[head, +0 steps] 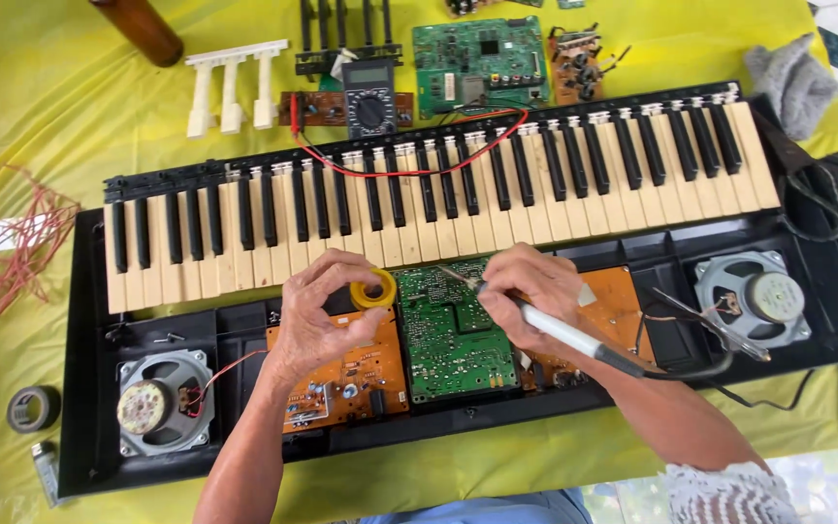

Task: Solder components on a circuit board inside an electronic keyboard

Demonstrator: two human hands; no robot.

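Observation:
An opened black keyboard (pixel 438 209) lies on a yellow cloth, its keys facing up. My left hand (pixel 327 311) grips a small yellow round tin (pixel 377 289) over an orange circuit board (pixel 341 383). My right hand (pixel 531 291) holds a soldering iron (pixel 555 330) with a white handle and black cord, and its tip rests near the top edge of the green circuit board (pixel 448 335) in the middle of the case.
Two round speakers (pixel 162 403) (pixel 754 296) sit at the case's ends. A multimeter (pixel 370 97) with red lead, loose white keys (pixel 235 87), a green board (pixel 477 58), a grey rag (pixel 792 82), red wire (pixel 16 247) and a tape roll (pixel 31 408) lie around.

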